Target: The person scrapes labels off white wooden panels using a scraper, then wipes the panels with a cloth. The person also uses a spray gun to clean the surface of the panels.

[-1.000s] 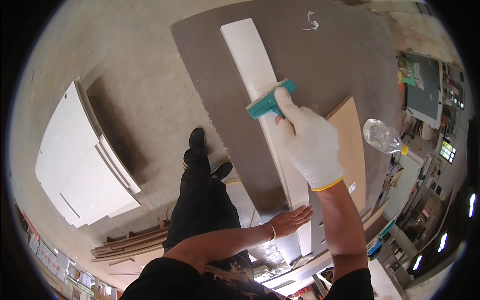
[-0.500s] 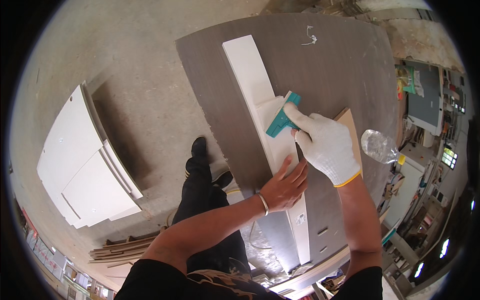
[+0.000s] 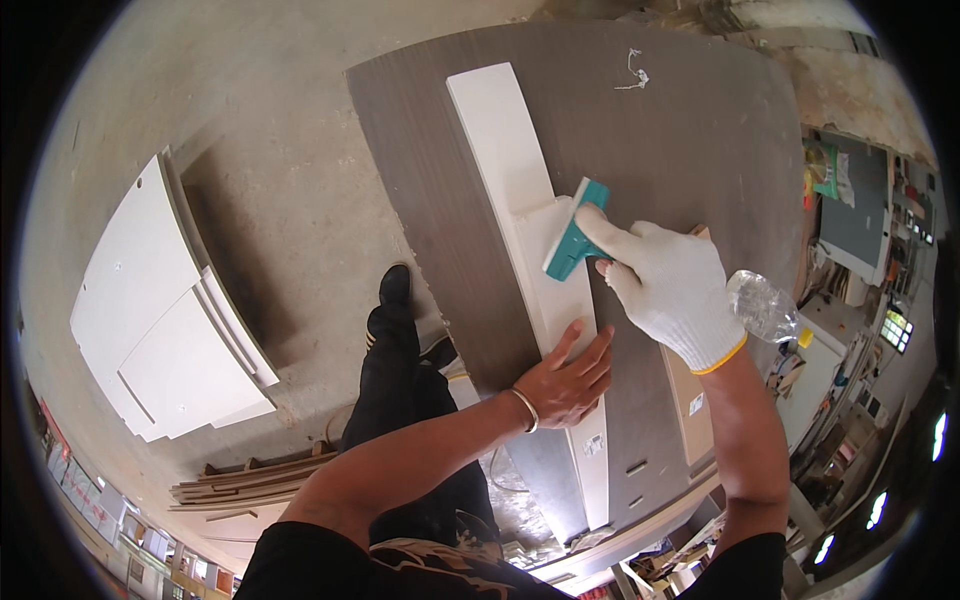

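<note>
A long white board lies on a dark brown panel, with a squarish white piece on its middle part. My bare left hand rests across the board's nearer part, fingers extended and apart, a bangle on the wrist. My right hand, in a white knitted glove with a yellow cuff, is closed round a teal scraper with a wide head. The scraper's long pale edge faces left, over the white piece; whether it touches is unclear. The thumb lies along the scraper's back, and the glove hides its handle.
The brown panel forms the work surface. Right of my gloved hand are a clear bottle with a yellow cap and a tan strip. White panels are stacked on the left, above stacked wooden strips. White scraps lie at the far end.
My right hand and the scraper have shifted slightly right, and the scraper stands a little more upright in view. My left hand stays on the board. The whole view has shifted slightly.
</note>
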`<state>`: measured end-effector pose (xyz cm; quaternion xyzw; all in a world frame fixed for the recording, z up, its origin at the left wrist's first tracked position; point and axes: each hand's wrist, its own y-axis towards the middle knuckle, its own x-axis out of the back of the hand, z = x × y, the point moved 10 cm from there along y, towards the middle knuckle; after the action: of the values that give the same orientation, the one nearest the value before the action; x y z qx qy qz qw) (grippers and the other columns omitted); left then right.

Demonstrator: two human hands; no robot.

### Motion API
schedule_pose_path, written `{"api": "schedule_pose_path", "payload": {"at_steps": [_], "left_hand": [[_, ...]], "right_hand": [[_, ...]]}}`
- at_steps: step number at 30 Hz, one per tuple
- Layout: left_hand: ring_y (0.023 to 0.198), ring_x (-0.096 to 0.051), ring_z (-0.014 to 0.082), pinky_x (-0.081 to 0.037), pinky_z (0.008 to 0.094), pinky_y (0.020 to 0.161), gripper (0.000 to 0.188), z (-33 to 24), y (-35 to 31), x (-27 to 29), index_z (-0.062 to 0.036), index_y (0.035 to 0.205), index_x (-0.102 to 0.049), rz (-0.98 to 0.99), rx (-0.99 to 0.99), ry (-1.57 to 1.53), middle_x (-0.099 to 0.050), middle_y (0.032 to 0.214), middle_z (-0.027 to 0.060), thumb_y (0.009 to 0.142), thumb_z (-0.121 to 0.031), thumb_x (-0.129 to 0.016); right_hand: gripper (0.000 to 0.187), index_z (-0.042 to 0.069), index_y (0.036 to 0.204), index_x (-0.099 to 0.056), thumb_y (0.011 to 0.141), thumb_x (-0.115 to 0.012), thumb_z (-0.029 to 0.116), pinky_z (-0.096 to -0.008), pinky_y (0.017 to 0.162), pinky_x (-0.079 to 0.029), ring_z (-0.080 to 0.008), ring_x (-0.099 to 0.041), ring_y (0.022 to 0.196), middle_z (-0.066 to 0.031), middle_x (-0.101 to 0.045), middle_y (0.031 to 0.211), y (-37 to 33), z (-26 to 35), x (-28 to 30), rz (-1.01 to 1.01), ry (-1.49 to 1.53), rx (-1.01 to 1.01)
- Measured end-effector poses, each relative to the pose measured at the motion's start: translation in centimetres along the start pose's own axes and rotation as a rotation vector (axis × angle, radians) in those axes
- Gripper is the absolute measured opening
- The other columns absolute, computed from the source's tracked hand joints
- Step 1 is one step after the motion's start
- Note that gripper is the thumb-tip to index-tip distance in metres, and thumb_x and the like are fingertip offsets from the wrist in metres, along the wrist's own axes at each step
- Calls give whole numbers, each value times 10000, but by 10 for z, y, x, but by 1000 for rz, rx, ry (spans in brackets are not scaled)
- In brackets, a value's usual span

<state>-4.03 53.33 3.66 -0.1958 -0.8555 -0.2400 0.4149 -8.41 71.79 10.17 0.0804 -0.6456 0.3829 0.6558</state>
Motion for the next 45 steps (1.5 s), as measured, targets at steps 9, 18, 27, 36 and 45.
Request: {"api": "schedule_pose_path", "payload": {"at_steps": [9,18,27,36,45], "left_hand": [[1478,-415,334,-236,681,1209,374,0,0,3,-80,1072,-736,-16,-11,-14,-654,1290,125,894,-397,-652],[1484,-401,293,-211,689,1195,352,1,0,1,-91,1100,-713,2,2,-27,-645,1288,97,873,-359,-690],[1483,-399,307,-228,689,1190,383,-1,-2,-2,-63,1113,-706,-11,-21,-32,-639,1293,125,885,-368,-663],[1539,-341,274,-201,645,1241,454,-5,-6,-17,-67,1235,-674,27,-7,202,-609,1409,95,887,-358,-691],[1543,-339,304,-202,587,1272,572,61,12,66,-79,1436,-567,-80,218,-77,-527,1533,110,892,-214,-684]], "right_hand": [[520,297,1402,-632,896,-688,189,-416,571,-508,-278,-632,617,-66,-572,722,10,4,-5,24,-73,34],[517,294,1403,-633,899,-677,187,-409,558,-502,-292,-626,610,-77,-567,724,16,12,-7,36,-78,53],[490,256,1398,-640,912,-683,205,-397,568,-510,-286,-622,606,-79,-574,734,19,24,6,46,-44,122],[474,252,1444,-551,977,-586,176,-359,443,-491,-198,-632,524,-27,-572,687,12,197,-30,-98,282,466],[729,97,1528,-481,857,-761,152,-342,693,-570,-262,-724,796,-130,-720,1009,-46,122,-15,-532,843,-157]]}}
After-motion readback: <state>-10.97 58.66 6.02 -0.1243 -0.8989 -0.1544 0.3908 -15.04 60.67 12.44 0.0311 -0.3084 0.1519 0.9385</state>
